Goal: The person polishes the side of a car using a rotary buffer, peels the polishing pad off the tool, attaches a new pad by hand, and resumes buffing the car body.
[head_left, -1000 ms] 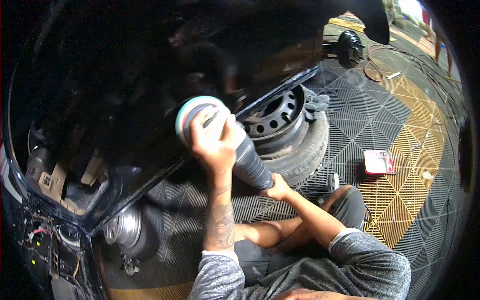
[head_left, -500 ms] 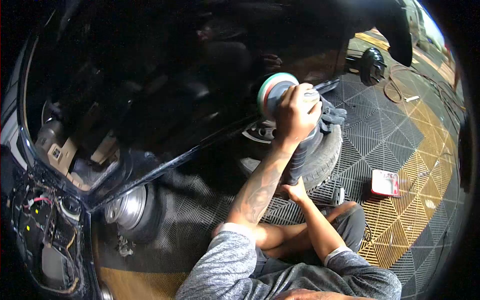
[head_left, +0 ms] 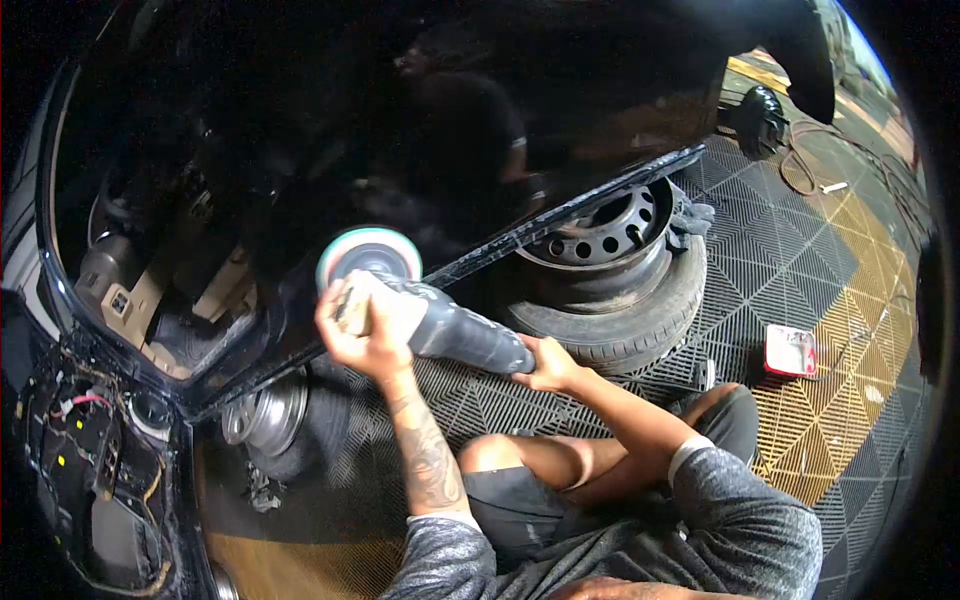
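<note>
A black polisher [head_left: 468, 334] with a round green-edged pad [head_left: 392, 243] lies slanted across the view, its pad against the glossy black car panel [head_left: 590, 90] near the lower edge. My left hand [head_left: 358, 330] is closed over the polisher's head, right behind the pad. At the other end, my right hand [head_left: 550, 364] wraps round the back of the polisher's handle. The panel mirrors a dark figure. Its lower edge carries whitish residue.
Below the panel, a steel-rimmed wheel [head_left: 612, 262] rests on a tire [head_left: 640, 325], a dark glove [head_left: 692, 215] beside it. A red-and-white tub [head_left: 790, 352] stands on the patterned floor mat [head_left: 770, 245]. An open door [head_left: 100, 500] is at left, near a silver wheel [head_left: 268, 412].
Both hands have carried the polisher left and down along the panel. It has turned from nearly upright to a flatter slant, uncovering the wheel rim.
</note>
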A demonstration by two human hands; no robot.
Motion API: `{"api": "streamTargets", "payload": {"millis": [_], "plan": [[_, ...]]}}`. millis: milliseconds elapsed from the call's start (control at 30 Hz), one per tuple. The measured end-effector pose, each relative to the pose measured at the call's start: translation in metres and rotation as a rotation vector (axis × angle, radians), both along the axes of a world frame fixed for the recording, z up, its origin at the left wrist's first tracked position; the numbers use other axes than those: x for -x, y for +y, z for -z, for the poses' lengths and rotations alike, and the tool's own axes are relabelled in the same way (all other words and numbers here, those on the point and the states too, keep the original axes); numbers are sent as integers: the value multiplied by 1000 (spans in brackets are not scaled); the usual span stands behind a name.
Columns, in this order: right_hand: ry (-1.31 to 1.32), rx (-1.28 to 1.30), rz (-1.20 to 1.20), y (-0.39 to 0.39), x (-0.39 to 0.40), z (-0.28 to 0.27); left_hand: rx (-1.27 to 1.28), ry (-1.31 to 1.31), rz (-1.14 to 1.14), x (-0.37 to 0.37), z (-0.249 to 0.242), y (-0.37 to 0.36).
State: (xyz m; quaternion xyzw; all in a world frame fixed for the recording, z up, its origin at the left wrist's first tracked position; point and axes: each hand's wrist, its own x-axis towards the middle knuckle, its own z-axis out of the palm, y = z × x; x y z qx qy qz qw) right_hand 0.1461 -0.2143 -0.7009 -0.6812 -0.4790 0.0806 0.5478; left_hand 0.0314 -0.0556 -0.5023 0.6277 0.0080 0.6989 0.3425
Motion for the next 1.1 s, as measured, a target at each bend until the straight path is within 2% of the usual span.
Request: {"api": "streamTargets", "payload": {"millis": [33, 67, 200, 400, 467, 500, 533, 600, 633, 667, 733, 800, 867, 967, 1067, 1100], "plan": [[27, 9, -68, 0, 1, -12, -31, -5, -15, 3, -8, 8], [-34, -112, -103, 5, 0, -10, -61, -13, -31, 4, -18, 10], [52, -242, -128, 14, -2, -5, -187, 41, -19, -13, -54, -6], [170, -393, -41, -23, -20, 6, -315, 164, 154, -78, -73, -70], [189, -503, 53, -36, -32, 13, -230, 138, 298, -107, -76, -103], [217, -556, 86, -43, -37, 15, -290, 136, 285, -122, -79, -119], [319, -505, 92, -55, -47, 19, -350, 134, 268, -137, -83, -134], [112, -528, 353, -68, -57, 18, -387, 173, 270, -167, -86, -166], [315, -385, 402, -83, -57, 3, -444, 161, 254, -183, -86, -180], [308, -387, 395, -86, -66, 6, -502, 147, 235, -197, -85, -193], [541, -416, 466, -92, -85, 19, -497, 180, 334, -218, -82, -220], [569, -426, 487, -102, -92, 19, -595, 149, 282, -224, -85, -236], [642, -418, 480, -102, -90, 18, -573, 173, 337, -227, -82, -237], [613, -429, 405, -93, -80, 17, -539, 143, 318, -214, -75, -216], [479, -442, 470, -77, -62, 14, -418, 130, 272, -179, -63, -180], [464, -318, 431, -72, -59, 16, -427, 87, 218, -165, -62, -164]]}}
